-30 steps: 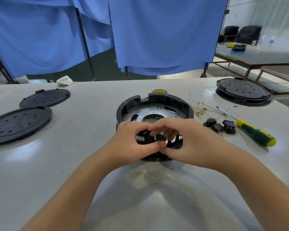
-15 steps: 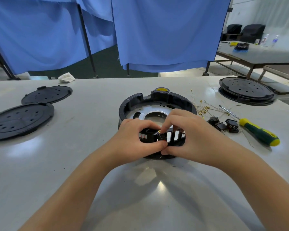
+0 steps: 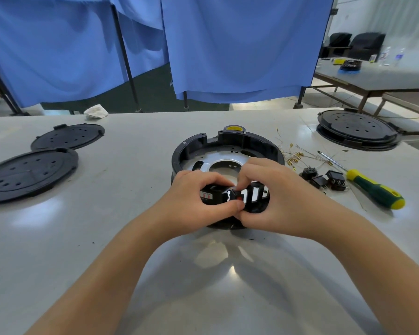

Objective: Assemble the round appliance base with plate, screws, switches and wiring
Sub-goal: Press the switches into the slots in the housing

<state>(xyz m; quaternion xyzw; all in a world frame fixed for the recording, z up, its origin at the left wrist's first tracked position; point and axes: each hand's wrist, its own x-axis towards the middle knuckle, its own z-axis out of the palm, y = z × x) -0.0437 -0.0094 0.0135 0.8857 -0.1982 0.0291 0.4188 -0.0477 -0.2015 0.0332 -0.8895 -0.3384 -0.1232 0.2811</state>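
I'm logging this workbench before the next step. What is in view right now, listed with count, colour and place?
base: 1, black ring, silver plate inside, table centre
switch: 1, black and red, at the base's near wall, between both hands
loose switches: 3, black, right of the base
wires: small bunch, yellow-tipped, right of the base
screwdriver: 1, green and yellow handle, far right
round covers: 2, black, left side
stacked discs: black, far right corner
rag: 1, white, far edge
left hand: grips the base wall
right hand: pinches the switch
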